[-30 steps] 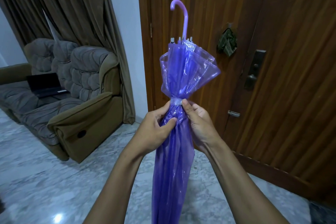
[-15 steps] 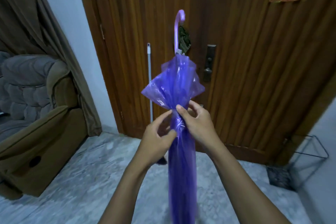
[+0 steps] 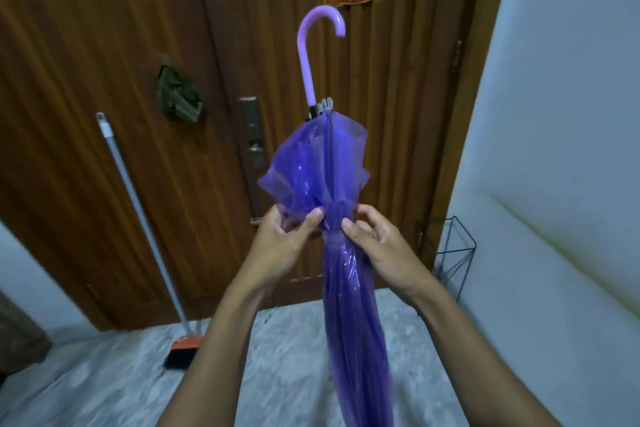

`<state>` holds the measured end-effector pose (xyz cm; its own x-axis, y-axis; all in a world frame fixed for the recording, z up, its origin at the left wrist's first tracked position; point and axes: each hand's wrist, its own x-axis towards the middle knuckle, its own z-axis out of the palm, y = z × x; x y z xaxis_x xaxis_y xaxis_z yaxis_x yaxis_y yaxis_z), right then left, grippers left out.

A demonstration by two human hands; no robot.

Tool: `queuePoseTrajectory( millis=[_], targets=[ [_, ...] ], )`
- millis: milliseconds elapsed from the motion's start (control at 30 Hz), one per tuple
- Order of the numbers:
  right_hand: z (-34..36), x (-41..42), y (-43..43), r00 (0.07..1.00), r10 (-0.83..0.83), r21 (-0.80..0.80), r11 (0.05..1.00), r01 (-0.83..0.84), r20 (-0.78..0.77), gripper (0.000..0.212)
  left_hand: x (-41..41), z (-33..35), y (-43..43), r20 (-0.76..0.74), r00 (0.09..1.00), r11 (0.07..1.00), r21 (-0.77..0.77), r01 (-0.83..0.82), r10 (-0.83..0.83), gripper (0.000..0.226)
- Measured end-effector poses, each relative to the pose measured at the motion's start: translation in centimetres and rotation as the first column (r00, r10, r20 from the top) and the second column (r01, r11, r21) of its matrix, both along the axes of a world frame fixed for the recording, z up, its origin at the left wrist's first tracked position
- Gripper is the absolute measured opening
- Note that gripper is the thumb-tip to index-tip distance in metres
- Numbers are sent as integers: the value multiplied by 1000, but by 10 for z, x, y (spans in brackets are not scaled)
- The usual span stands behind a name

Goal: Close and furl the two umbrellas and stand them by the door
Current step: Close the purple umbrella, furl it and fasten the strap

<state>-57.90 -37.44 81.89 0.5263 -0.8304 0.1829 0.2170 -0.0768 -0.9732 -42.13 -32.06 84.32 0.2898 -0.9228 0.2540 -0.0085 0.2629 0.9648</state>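
The purple umbrella point(image 3: 349, 305) is held upright between the two hands, handle up, its lower end running out of view below. The left hand point(image 3: 282, 243) is pinched on the gathered plastic at the waist of the canopy, thumb pressed against the bunch. The right hand point(image 3: 381, 246) is set on the other side at the same height — thumb tip on the folds, the other fingers curled loosely and partly spread behind. Above the hands the canopy flares out, not yet wrapped tight; below them it hangs in a narrow furled column. Beyond, the lilac hooked handle point(image 3: 313, 45) is seen against the wooden door point(image 3: 104, 45) — a broom point(image 3: 145, 229) leaned on the left, a wire stand point(image 3: 450, 253) on the floor at the right.
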Motion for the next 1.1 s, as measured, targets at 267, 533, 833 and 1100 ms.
queuePoseTrajectory(
  millis=[267,533,833,1100],
  targets=[
    [-16,-101,-133,912,-405,-79,913,400,-63,43,-118,-1,-166,91,995,996,-85,-30,38,31],
    [-29,-159,-232,889,-379,-169,923,344,-257,64,-172,4,-269,185,980,996,-23,82,-76,30],
    [-28,-170,-350,829,-528,-97,849,519,-182,45,-149,-9,-403,161,855,858,248,449,-494,66],
    [-32,-184,-475,780,-551,-106,831,546,-296,43,-166,-40,-560,109,823,821,222,526,-557,64]
  ],
)
